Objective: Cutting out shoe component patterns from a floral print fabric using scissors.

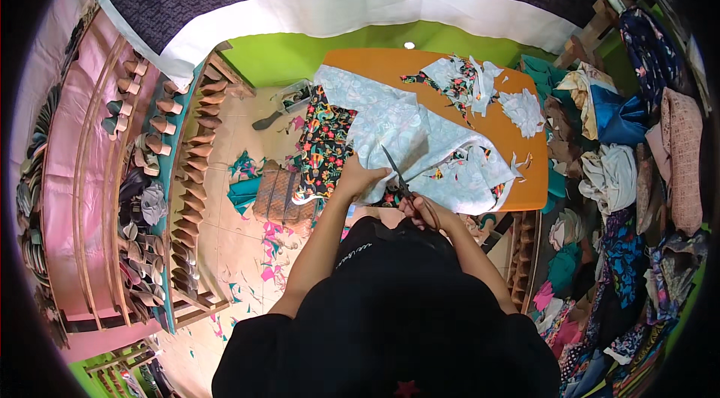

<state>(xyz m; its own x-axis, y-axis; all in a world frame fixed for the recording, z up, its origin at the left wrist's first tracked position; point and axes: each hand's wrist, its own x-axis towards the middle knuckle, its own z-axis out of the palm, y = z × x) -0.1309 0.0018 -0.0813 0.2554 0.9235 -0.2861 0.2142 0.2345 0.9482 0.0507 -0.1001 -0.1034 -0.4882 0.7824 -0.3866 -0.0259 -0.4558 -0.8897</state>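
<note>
A large piece of floral cloth (386,124) lies over the near part of an orange table (375,61). Its pale reverse faces up, while a folded part on the left shows a black ground with bright flowers. My left hand (358,175) grips the near edge of this cloth, thumb on top and fingers partly hidden. In my right hand (427,212) is a pair of scissors (397,169), its dark blades pointing away over the cloth, close to my left thumb. Whether the blades are apart is hard to make out.
Fabric scraps (461,83) lie at the table's far right, with white offcuts (523,113) beside them. Wooden shoe forms (196,166) line a rack on the left. Heaped fabrics (611,173) crowd the right side. Offcuts (274,248) and a brown woven-pattern box (281,196) are on the floor.
</note>
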